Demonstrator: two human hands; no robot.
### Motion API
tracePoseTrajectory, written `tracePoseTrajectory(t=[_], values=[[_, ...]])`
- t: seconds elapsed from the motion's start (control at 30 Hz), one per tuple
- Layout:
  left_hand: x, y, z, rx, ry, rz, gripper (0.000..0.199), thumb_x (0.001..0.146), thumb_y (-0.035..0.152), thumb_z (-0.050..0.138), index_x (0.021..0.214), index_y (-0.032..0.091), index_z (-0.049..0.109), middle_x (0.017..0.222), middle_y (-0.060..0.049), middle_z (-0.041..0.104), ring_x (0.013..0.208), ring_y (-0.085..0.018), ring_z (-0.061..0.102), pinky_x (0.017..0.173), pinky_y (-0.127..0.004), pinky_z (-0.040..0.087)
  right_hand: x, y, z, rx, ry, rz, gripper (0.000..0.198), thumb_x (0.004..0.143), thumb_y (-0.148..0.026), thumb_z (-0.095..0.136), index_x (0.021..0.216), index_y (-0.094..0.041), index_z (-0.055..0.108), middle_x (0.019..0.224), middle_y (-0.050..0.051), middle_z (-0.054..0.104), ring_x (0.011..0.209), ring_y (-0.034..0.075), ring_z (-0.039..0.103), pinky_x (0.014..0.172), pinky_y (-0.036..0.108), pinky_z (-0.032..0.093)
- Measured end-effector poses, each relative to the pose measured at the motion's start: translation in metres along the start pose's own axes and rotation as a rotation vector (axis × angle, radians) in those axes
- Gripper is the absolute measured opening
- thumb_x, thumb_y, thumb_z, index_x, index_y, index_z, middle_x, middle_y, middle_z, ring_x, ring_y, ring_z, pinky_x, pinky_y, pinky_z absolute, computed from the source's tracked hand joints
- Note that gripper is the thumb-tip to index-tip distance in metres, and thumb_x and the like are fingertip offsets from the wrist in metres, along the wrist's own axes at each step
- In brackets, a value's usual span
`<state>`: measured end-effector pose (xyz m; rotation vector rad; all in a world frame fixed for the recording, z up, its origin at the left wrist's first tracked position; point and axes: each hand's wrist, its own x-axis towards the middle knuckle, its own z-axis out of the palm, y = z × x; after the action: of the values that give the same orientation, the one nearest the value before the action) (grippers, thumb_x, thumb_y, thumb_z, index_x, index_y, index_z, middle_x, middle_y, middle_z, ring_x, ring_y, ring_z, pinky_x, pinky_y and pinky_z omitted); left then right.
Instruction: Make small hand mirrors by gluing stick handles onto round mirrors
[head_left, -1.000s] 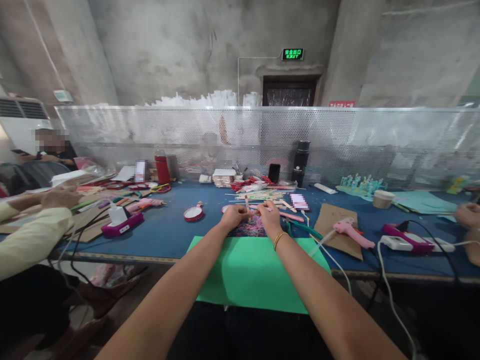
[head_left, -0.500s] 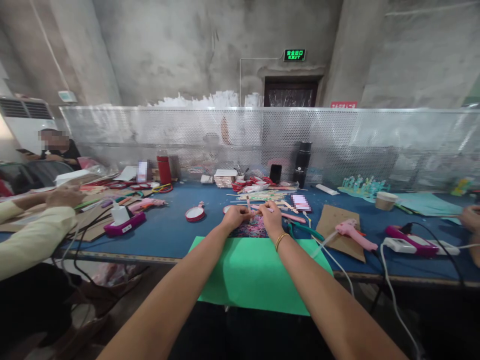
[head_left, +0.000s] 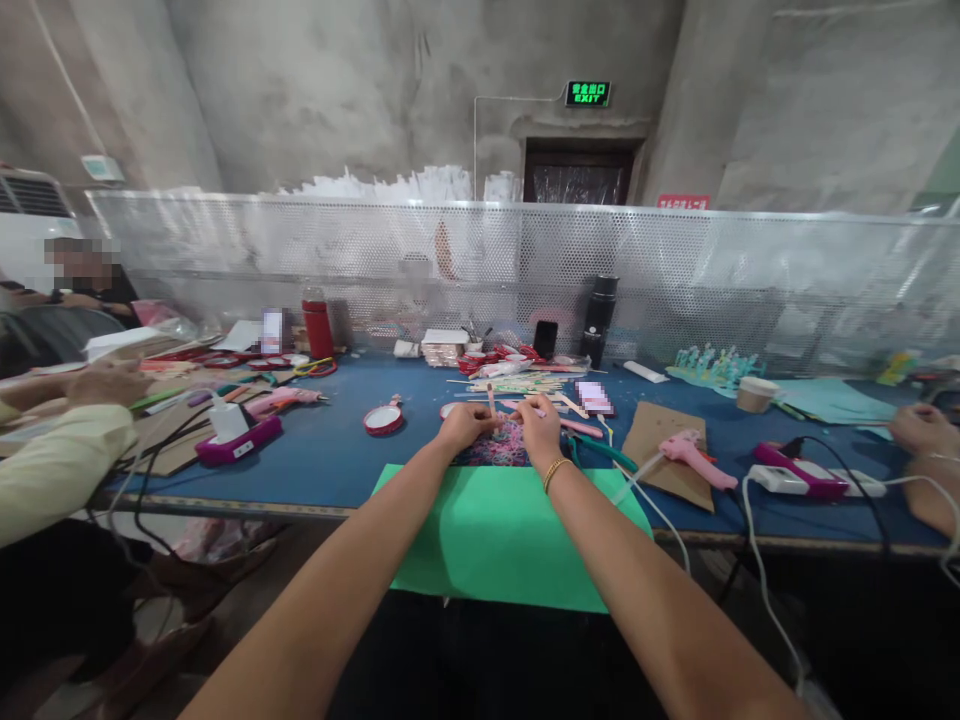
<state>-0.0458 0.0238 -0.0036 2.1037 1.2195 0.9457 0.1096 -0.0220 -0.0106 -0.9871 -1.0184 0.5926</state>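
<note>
**Close Work, Little Elbow Room**

Our left hand (head_left: 465,428) pinches a slim upright stick (head_left: 491,394) between closed fingertips, above a tangle of pink and purple strands (head_left: 506,447) on the blue tabletop (head_left: 337,440). Our right hand (head_left: 540,428) faces it with fingers drawn together; what they hold, we cannot tell.

A loose pinch could drop the stick into the strands, and a fingertip could snag them. The green sheet (head_left: 502,535) overhangs the table's front edge, so a brushing forearm could drag it. An outward swing of our right arm might knock the pink glue gun (head_left: 694,460), lying on cardboard (head_left: 651,440).

Beyond lie pale sticks (head_left: 517,386) and a black flask (head_left: 600,322). A perforated metal screen (head_left: 360,240) runs behind, below a bare concrete wall (head_left: 300,80) and a lit exit sign (head_left: 588,94). Co-workers' hands show at either side.
</note>
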Motion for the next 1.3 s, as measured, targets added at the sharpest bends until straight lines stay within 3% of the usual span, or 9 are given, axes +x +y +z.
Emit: tracePoseTrajectory(t=[0.2, 0.47, 0.8, 1.3], values=[[0.006, -0.013, 0.002, 0.013, 0.003, 0.019, 0.047, 0.067, 0.06, 0.066, 0.057, 0.015, 0.06, 0.054, 0.003, 0.048, 0.055, -0.01, 0.036, 0.052, -0.024, 0.024, -0.001, 0.0, 0.002, 0.035, 0.051, 0.003, 0.01, 0.07, -0.031, 0.054, 0.065, -0.023, 0.052, 0.06, -0.003, 0.061, 0.063, 0.016, 0.057, 0.066, 0.028, 0.045], [0.002, -0.01, 0.001, 0.002, -0.007, -0.022, 0.051, 0.066, 0.065, 0.065, 0.059, 0.014, 0.061, 0.052, 0.004, 0.044, 0.054, -0.009, 0.033, 0.054, -0.024, 0.023, -0.005, -0.004, 0.008, 0.104, -0.02, 0.096, 0.02, 0.073, -0.04, 0.06, 0.078, -0.021, 0.062, 0.067, -0.001, 0.065, 0.067, 0.018, 0.062, 0.067, 0.029, 0.048], [-0.001, 0.0, 0.002, 0.02, -0.016, -0.002, 0.05, 0.067, 0.064, 0.064, 0.06, 0.014, 0.064, 0.051, 0.004, 0.046, 0.052, -0.009, 0.033, 0.052, -0.025, 0.022, -0.003, 0.004, 0.0, -0.11, 0.004, -0.045, 0.02, 0.073, -0.034, 0.056, 0.085, -0.022, 0.066, 0.083, 0.001, 0.069, 0.077, 0.018, 0.061, 0.073, 0.029, 0.046], [-0.002, 0.0, 0.003, 0.055, -0.009, -0.029, 0.05, 0.066, 0.064, 0.066, 0.061, 0.015, 0.063, 0.051, 0.005, 0.044, 0.052, -0.009, 0.033, 0.052, -0.025, 0.022, -0.003, -0.002, 0.0, -0.055, 0.012, -0.015, 0.017, 0.073, -0.039, 0.06, 0.073, -0.022, 0.064, 0.07, 0.001, 0.065, 0.072, 0.02, 0.061, 0.072, 0.031, 0.047]])
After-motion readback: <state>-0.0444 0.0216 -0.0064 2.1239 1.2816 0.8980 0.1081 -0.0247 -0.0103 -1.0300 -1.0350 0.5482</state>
